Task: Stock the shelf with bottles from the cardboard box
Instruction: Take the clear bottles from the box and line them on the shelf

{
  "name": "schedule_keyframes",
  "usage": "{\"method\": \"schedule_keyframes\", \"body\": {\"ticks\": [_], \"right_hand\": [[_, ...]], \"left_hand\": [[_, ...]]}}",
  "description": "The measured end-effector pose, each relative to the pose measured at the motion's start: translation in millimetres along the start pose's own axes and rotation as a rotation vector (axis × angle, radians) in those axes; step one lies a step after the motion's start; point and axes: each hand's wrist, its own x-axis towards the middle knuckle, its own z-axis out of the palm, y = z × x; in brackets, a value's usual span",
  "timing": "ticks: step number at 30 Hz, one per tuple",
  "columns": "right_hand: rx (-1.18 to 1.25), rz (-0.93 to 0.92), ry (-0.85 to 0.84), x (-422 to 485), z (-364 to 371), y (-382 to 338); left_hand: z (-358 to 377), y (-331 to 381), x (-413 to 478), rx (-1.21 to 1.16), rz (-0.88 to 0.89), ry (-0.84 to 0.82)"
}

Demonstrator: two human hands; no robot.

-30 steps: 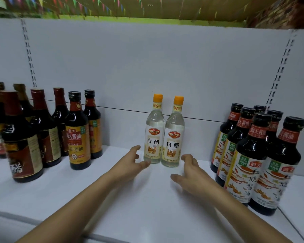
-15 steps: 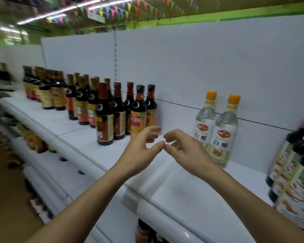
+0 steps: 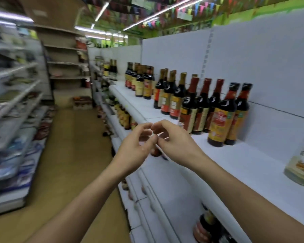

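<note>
Left hand: was raised in front of the shelf's front lip, fingers loosely curved, holding nothing.
Right hand: was raised just beside the left, fingers loosely curved too, holding nothing.
Contact: the fingertips of the two hands met or nearly met in the middle; blur kept the exact touch from showing.
Black-capped bottles: two dark bottles stood upright on the shelf, long axis vertical, caps up, touching side by side, yellow labels facing the aisle.
Red-capped bottles: a cluster of dark bottles stood upright just left of the black-capped pair, packed close.
Gold-capped bottles: more dark bottles stood upright farther along the shelf, then another group beyond them.
Pale bottle: a clear bottle with a light label sat at the picture's right edge, cut off by the frame, so its lean could not be judged.
Shelf: white and flat, with a bare stretch between the black-capped pair and the pale bottle.
Front lip: a rounded white edge ran diagonally past the hands.
Back panel: a plain white wall stood behind the bottles.
Lower shelf bottle: a dark bottle showed under the top shelf, blurred.
Aisle floor: a tan strip lay open to the left of the arms, with blurred shelving on its far side.
</note>
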Motion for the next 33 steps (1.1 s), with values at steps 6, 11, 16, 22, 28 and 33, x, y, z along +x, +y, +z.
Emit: {"method": "schedule_keyframes", "body": {"ticks": [6,11,16,22,28,33], "right_hand": [[0.116,-0.056,-0.184,25,108,-35],[0.241,-0.034,-0.305,23,199,-48],[0.284,0.012,-0.400,7,274,-46],[0.271,0.070,-0.561,-34,369,-13],[0.258,0.125,-0.673,-88,460,65],[0.241,0.201,-0.728,-135,536,138]], "left_hand": [[-73,-71,-40,0.045,-0.134,0.168],[-120,-127,-86,0.060,-0.289,0.248],[-145,-176,-131,0.086,-0.451,0.262],[-140,-252,-190,0.119,-0.637,0.224],[-90,-351,-253,0.104,-0.782,0.173],[-37,-443,-302,0.074,-0.833,0.143]]}}
